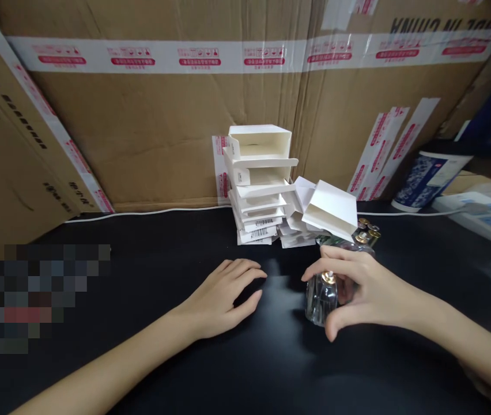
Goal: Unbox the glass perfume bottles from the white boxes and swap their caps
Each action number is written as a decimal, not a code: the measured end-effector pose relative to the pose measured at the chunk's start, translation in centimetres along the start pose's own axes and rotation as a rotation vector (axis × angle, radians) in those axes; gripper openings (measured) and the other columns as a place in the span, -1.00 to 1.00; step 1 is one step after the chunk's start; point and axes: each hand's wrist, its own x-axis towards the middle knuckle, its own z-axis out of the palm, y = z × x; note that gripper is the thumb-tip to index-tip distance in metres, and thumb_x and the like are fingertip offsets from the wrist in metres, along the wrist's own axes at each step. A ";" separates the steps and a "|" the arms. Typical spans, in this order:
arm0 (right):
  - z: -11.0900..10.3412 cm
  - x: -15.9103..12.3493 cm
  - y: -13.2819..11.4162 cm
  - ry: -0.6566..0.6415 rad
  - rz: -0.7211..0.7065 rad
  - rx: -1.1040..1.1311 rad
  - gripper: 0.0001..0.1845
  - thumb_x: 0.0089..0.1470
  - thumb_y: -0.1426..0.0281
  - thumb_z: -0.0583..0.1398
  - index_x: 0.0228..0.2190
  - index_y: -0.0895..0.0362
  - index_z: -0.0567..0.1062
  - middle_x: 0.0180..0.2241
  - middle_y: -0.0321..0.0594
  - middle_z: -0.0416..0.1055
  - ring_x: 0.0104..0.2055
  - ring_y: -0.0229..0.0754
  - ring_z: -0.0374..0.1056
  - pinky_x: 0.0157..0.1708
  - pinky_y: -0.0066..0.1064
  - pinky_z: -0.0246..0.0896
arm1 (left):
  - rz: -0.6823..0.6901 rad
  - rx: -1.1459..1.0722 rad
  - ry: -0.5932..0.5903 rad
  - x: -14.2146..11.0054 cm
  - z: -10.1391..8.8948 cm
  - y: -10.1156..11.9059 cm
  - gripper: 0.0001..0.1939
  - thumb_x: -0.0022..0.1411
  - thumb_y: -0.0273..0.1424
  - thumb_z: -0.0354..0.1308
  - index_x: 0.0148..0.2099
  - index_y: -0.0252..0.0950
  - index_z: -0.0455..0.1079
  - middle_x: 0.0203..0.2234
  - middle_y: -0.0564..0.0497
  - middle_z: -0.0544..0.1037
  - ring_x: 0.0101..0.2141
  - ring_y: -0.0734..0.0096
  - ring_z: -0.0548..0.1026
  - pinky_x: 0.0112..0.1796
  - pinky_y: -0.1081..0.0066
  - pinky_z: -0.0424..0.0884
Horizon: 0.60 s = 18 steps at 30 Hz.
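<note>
My right hand (360, 288) is curled around a clear glass perfume bottle (321, 302), with the thumb in front and the fingers reaching over its far side. The bottle has a gold collar and a white spray stem on top, with no cap on it. Part of the bottle is hidden by the hand. My left hand (223, 297) rests on the black table (185, 374), fingers stretched out and thumb apart, holding nothing. Just behind the right hand, several more bottles with gold collars (363, 236) stand partly covered.
White open boxes (260, 173) are stacked against the cardboard wall (163, 127). More white cartons (331, 208) lean beside them. A blue-and-white patterned cup (429, 178) stands at the back right. A white cable (163, 212) runs along the rear edge. Pixelated blocks cover the left side.
</note>
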 end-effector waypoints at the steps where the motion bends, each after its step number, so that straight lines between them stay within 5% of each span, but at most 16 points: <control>1: -0.1 0.1 -0.1 -0.016 0.026 0.012 -0.35 -0.36 0.02 0.36 -0.23 0.12 0.47 -0.42 -0.30 0.20 -0.59 -0.49 0.13 -0.64 -0.65 0.10 | 0.036 0.010 0.012 0.0 0.0 0.0 -0.60 0.31 -0.19 -0.24 0.07 -0.12 0.25 0.04 0.12 0.20 0.04 0.62 0.17 0.10 0.42 0.12; 8: -0.4 0.5 -0.6 0.033 0.091 -0.098 -0.22 -0.59 -0.04 0.38 -0.26 0.11 0.49 -0.57 -0.37 0.24 -0.60 -0.41 0.12 -0.61 -0.56 -0.05 | 0.216 0.126 0.132 0.1 -0.1 -0.1 -0.65 0.31 -0.34 -0.20 0.00 -0.15 0.34 -0.03 0.12 0.27 -0.02 0.71 0.21 0.02 0.61 0.14; 13: 0.5 0.5 0.5 -0.083 0.181 -0.187 -0.26 -0.32 -0.14 0.26 -0.16 0.07 0.46 -0.57 -0.35 0.36 -0.54 -0.31 0.27 -0.52 -0.51 -0.03 | 0.235 0.168 0.167 0.1 -0.3 0.2 -0.67 0.30 -0.35 -0.17 0.01 -0.13 0.33 -0.04 0.14 0.27 -0.06 0.74 0.23 -0.02 0.64 0.13; 18: 1.9 0.6 0.6 -0.192 0.230 -0.087 -0.25 0.03 -0.03 0.13 0.15 0.08 0.17 -0.51 -0.37 0.39 -0.51 -0.32 0.31 -0.49 -0.51 0.03 | 0.230 0.137 0.229 0.0 -0.1 -0.1 -0.68 0.32 -0.35 -0.18 0.01 -0.16 0.30 -0.08 0.15 0.29 -0.12 0.78 0.22 -0.08 0.67 0.10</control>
